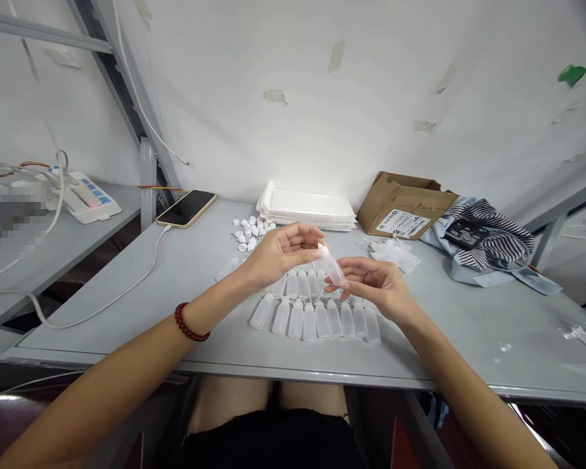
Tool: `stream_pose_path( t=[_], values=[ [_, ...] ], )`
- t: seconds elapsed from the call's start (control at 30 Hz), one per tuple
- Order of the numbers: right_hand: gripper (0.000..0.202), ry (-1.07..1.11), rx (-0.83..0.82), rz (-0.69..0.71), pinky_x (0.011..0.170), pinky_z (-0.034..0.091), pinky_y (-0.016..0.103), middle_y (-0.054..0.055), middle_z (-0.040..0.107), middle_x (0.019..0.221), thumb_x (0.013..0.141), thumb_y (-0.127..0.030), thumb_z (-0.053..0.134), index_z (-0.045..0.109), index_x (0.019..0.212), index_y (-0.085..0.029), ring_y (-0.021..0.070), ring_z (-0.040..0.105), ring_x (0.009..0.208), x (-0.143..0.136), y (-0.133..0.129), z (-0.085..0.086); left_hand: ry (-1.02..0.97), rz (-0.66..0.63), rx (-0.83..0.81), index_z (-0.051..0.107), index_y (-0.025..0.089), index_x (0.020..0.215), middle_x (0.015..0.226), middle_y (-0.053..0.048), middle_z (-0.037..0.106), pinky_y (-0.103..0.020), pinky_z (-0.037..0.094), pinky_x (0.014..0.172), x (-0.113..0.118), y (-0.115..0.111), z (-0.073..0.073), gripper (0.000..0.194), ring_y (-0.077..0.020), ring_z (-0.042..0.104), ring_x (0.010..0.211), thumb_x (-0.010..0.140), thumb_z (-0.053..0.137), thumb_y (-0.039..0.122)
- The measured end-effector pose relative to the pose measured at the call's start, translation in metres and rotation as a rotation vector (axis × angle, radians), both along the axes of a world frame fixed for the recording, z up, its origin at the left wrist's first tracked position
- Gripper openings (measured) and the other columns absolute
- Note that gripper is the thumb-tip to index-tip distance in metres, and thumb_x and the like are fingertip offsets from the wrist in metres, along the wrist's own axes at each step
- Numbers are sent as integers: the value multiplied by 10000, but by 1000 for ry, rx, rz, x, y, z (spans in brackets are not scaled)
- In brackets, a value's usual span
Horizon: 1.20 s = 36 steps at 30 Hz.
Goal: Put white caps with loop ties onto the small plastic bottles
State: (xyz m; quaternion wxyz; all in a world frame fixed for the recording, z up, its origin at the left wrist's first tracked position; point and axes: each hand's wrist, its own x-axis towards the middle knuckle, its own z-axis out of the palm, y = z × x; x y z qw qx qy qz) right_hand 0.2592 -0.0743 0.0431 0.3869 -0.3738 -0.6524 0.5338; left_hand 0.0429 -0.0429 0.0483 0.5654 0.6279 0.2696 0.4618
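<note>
Above the middle of the grey table, my two hands hold one small translucent bottle (pixel 331 266), tilted, with its white top toward the left. My left hand (pixel 288 251) pinches the white top between thumb and fingers. The bottle's lower end is gripped by my right hand (pixel 374 281). Below them on the table lies a row of similar bottles (pixel 321 320), side by side. A second row (pixel 300 284) behind it is partly hidden by my hands. White caps (pixel 252 230) are scattered in a small pile to the left, behind my left hand.
On the grey table (pixel 200 339), a phone (pixel 187 208) with a white cable lies at the left. White flat packs (pixel 307 205) are stacked by the wall. An open cardboard box (pixel 403 202), clear plastic pieces (pixel 395 253) and striped cloth (pixel 488 228) are at the right.
</note>
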Motion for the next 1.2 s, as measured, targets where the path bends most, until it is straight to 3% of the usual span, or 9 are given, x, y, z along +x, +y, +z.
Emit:
stream_pose_path(
  t=[0.2,0.4,0.57,0.8,0.9,1.03,1.1,1.2],
  values=[
    [251,47,-79,91,550,546,245,66,736,851,773,-245,703,687,1012,-171,202,723,747,1,3,2,0,-48,43,626,184,1005,1033,-51,661,-292,490,832,-1,-3,2,222,-162,610,966,789,667,214],
    [234,72,-119,103,543,535,237,63,733,839,782,-254,680,699,1001,-176,195,719,739,-2,3,3,84,40,103,675,164,943,966,-55,689,-302,503,818,1,-8,9,172,-170,630,910,798,653,253],
    [260,82,-133,111,525,530,227,70,734,831,778,-264,683,692,1020,-169,199,719,735,-2,2,1,93,114,63,703,173,896,906,-35,702,-305,505,821,3,-6,5,179,-168,639,887,761,696,290],
    [245,109,-157,166,530,517,209,69,735,856,795,-252,679,692,1029,-179,184,718,742,-2,2,-1,-4,-33,30,652,211,1106,931,-34,695,-308,507,821,-4,-3,7,378,-172,636,925,735,723,199],
    [240,90,-137,145,543,524,221,68,735,863,798,-253,678,690,1026,-180,186,717,744,-3,2,-1,20,-17,30,613,218,1180,985,-51,696,-317,497,838,-5,-5,11,443,-184,627,962,749,719,237],
    [227,68,-97,123,572,540,236,65,736,879,796,-245,682,685,1015,-184,190,719,756,-4,0,-1,176,118,77,711,165,876,833,-45,700,-274,491,699,-1,-8,12,227,-158,625,776,745,716,351],
    [217,64,-86,129,579,543,233,63,733,884,804,-239,674,685,1014,-185,190,721,767,-4,0,-1,256,144,107,708,156,732,714,-29,682,-254,464,617,0,-8,12,216,-133,592,660,749,706,371],
    [215,57,-87,141,572,539,226,63,729,876,809,-232,664,688,1016,-179,188,721,760,-4,1,-2,295,121,143,715,162,737,701,-20,685,-243,457,607,-1,-7,12,205,-129,592,658,772,682,361]
  ],
)
